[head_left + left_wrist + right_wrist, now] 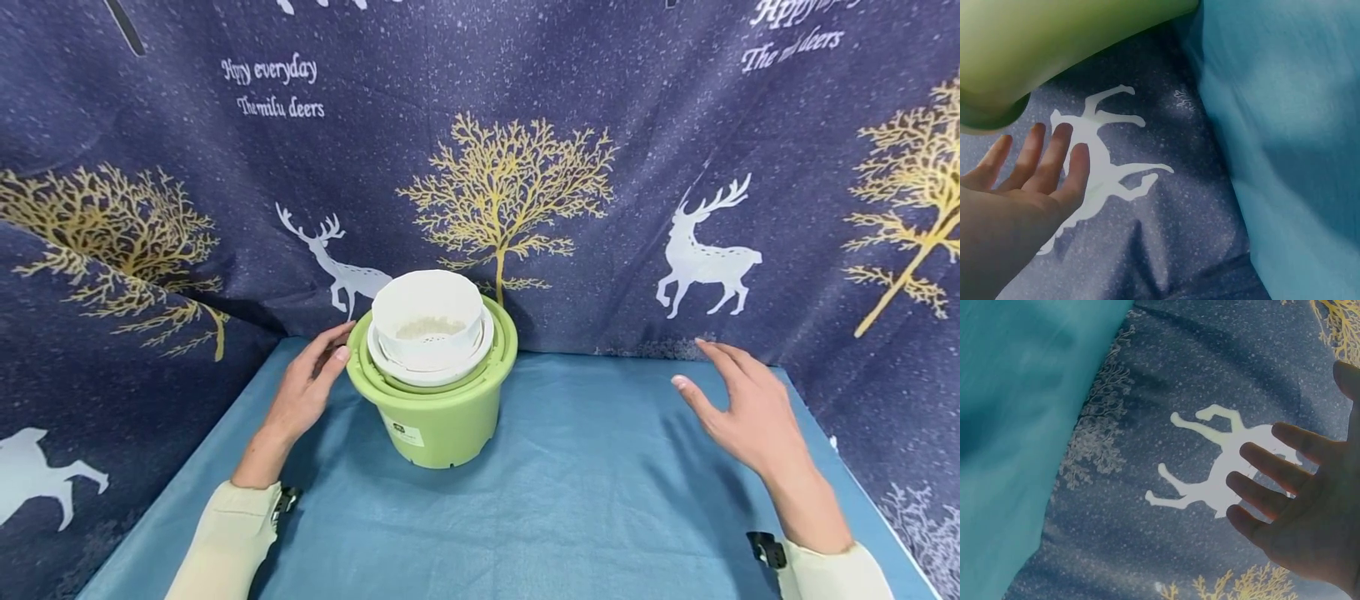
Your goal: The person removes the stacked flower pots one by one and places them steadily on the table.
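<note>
A green plant pot [438, 421] stands upright on the blue cloth, with smaller pots nested inside it. The topmost is a white pot [427, 304] with small holes in its bottom, sitting within another white rim [393, 367]. My left hand [307, 383] is at the left side of the green pot, fingertips right by its rim, fingers loosely spread. In the left wrist view the fingers lie just below the green pot's rim [997, 115]. Over the right part of the table hovers my right hand [746, 412], fingers apart and holding nothing.
A blue cloth [570, 500] covers the table. Behind and at both sides hangs a dark blue curtain [585, 67] printed with deer and golden trees. The green pot stands near the back edge, left of centre. A white label [403, 433] is on its front.
</note>
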`<action>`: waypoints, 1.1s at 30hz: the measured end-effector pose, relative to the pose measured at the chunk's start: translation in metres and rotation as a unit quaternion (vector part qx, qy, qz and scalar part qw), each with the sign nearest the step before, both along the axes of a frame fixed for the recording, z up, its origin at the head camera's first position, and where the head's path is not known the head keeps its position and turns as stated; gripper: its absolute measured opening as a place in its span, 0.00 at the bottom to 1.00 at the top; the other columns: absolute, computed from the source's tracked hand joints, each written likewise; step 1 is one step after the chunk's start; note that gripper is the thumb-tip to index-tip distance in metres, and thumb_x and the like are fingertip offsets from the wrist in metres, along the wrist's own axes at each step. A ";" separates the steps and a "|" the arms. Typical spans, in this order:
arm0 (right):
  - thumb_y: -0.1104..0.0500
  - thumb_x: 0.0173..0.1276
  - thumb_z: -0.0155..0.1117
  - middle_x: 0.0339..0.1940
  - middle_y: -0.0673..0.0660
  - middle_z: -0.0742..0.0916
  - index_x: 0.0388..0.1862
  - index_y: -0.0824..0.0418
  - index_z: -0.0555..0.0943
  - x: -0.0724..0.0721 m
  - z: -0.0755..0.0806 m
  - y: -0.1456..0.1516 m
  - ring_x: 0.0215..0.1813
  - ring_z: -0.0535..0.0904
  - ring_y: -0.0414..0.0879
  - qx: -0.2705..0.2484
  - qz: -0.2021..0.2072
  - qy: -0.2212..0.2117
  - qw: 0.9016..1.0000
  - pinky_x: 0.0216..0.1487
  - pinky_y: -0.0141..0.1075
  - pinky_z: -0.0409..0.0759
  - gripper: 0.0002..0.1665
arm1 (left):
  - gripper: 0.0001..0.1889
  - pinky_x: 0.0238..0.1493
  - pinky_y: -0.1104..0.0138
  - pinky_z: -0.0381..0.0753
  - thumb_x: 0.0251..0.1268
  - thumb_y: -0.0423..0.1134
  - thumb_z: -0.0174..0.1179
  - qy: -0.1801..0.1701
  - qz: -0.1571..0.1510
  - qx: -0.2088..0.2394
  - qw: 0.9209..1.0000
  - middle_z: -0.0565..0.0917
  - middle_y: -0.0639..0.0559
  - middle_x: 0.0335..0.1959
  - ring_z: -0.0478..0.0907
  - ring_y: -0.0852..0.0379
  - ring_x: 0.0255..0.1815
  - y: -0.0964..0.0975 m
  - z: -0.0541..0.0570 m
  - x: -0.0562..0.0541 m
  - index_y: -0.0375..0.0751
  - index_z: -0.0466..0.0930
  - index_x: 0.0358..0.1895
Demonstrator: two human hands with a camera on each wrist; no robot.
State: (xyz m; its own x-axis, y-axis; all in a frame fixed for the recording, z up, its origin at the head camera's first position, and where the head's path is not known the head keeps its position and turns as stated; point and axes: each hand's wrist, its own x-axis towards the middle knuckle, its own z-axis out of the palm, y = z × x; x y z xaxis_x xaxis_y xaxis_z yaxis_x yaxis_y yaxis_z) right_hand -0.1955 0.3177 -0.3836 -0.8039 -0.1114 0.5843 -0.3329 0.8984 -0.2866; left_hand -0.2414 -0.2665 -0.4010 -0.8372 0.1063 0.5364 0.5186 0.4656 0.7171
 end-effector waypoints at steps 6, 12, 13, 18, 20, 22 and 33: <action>0.43 0.75 0.69 0.71 0.74 0.77 0.78 0.61 0.73 -0.002 0.005 -0.009 0.69 0.71 0.77 -0.004 0.006 -0.015 1.000 0.63 0.73 0.65 0.40 | 0.23 0.62 0.80 0.71 0.87 0.37 0.50 0.008 -0.023 0.019 1.000 0.79 0.38 0.69 0.77 0.69 0.62 0.002 0.000 -0.002 0.40 0.70 0.79; 0.44 0.75 0.70 0.72 0.73 0.77 0.80 0.59 0.72 -0.004 0.009 -0.018 0.69 0.70 0.77 -0.013 0.016 -0.015 1.000 0.63 0.74 0.64 0.40 | 0.24 0.61 0.79 0.73 0.86 0.33 0.49 0.017 -0.051 0.046 0.998 0.79 0.36 0.66 0.79 0.66 0.60 0.005 0.000 -0.005 0.38 0.69 0.79; 0.44 0.75 0.70 0.72 0.73 0.77 0.80 0.59 0.72 -0.004 0.010 -0.019 0.69 0.70 0.77 -0.015 0.018 -0.015 1.000 0.63 0.73 0.64 0.40 | 0.24 0.61 0.78 0.73 0.86 0.33 0.49 0.017 -0.057 0.048 0.997 0.78 0.36 0.66 0.79 0.66 0.60 0.006 0.000 -0.005 0.38 0.69 0.80; 0.44 0.76 0.70 0.72 0.71 0.77 0.80 0.58 0.72 -0.006 0.013 -0.027 0.70 0.70 0.76 -0.019 0.030 -0.015 0.999 0.64 0.73 0.64 0.40 | 0.24 0.62 0.78 0.72 0.86 0.32 0.48 0.018 -0.074 0.061 0.995 0.77 0.35 0.65 0.78 0.66 0.61 0.007 0.000 -0.007 0.36 0.67 0.80; 0.44 0.76 0.70 0.73 0.71 0.77 0.81 0.58 0.71 -0.006 0.015 -0.030 0.70 0.70 0.76 -0.020 0.035 -0.016 0.999 0.65 0.73 0.64 0.41 | 0.24 0.61 0.77 0.73 0.86 0.32 0.48 0.017 -0.076 0.071 0.994 0.77 0.35 0.65 0.78 0.65 0.61 0.007 0.000 -0.007 0.36 0.68 0.80; 0.44 0.76 0.70 0.73 0.71 0.76 0.81 0.58 0.71 -0.006 0.016 -0.033 0.71 0.70 0.76 -0.022 0.038 -0.014 0.999 0.65 0.73 0.64 0.41 | 0.24 0.60 0.77 0.73 0.86 0.31 0.48 0.017 -0.077 0.077 0.994 0.77 0.35 0.65 0.78 0.65 0.60 0.007 0.000 -0.008 0.35 0.69 0.79; 0.46 0.75 0.71 0.73 0.68 0.78 0.81 0.56 0.71 -0.006 0.023 -0.049 0.71 0.71 0.73 -0.038 0.062 0.002 0.997 0.66 0.70 0.66 0.40 | 0.24 0.60 0.77 0.75 0.86 0.33 0.48 0.011 -0.086 0.076 0.993 0.75 0.35 0.67 0.78 0.63 0.61 0.008 -0.001 -0.010 0.35 0.67 0.80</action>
State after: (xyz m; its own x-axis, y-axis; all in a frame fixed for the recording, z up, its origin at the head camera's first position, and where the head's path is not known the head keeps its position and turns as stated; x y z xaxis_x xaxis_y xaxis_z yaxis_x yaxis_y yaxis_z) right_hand -0.2016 0.2684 -0.3606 -0.7840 -0.1651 0.5984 -0.4418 0.8256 -0.3510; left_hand -0.2513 -0.2590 -0.4017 -0.8019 0.1625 0.5749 0.5970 0.2560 0.7603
